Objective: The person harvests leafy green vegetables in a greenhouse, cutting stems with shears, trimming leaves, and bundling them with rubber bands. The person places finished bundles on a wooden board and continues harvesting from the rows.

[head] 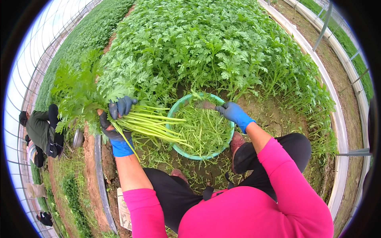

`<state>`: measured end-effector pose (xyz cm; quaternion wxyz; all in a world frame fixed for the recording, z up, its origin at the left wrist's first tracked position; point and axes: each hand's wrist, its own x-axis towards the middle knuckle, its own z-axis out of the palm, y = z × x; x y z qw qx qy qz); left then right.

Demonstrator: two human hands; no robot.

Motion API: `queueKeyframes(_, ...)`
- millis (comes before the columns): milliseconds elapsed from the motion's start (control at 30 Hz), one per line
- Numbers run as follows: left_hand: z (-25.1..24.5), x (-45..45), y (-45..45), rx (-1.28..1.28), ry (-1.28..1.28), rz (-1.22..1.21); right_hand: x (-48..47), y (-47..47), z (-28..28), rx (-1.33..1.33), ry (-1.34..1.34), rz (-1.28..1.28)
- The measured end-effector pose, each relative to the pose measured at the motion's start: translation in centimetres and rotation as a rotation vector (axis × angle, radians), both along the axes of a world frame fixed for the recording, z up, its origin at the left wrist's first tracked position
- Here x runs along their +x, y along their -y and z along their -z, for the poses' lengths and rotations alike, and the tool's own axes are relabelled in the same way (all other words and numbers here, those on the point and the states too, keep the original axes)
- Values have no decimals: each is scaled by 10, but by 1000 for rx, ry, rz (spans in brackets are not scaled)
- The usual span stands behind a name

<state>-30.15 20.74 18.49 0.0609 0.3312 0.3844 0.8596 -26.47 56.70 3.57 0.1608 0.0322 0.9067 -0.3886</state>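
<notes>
My left hand, in a blue rubber-coated glove, grips a bunch of leafy greens that look like crown daisy. Their pale stems point right, over the rim of a round turquoise tub; the leafy tops spread out to the left. One stem hangs loose beside my wrist. My right hand, gloved the same way, is at the tub's upper right edge. It holds a hand tool with a flat brownish blade, blurred, above the tub. Cut leaves and stem scraps fill much of the tub.
Dense standing greens grow just beyond the tub. Bare soil with scraps lies to its right. A pale border board edges the bed at right, a grey one at left. Other people crouch at far left beside a metal basin.
</notes>
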Motion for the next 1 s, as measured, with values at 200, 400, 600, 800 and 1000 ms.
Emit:
queueKeyframes(200, 8, -7, -17, -12, 20, 0, 9, 72, -56, -617, -168, -87)
queueKeyframes(400, -12, -1, -1, 212, 18, 136, 14, 47, 3, 413, -3, -379)
queueKeyframes(600, -6, 7, 2, 385, 132, 251, 2, 2, 41, 319, 87, -227)
queueKeyframes(800, -6, 14, -19, 442, 207, 298, -28, 35, -31, -112, -171, -270)
queueKeyframes(1000, 2, 15, -44, 510, 245, 430, -26, 112, -75, -1120, 196, -581)
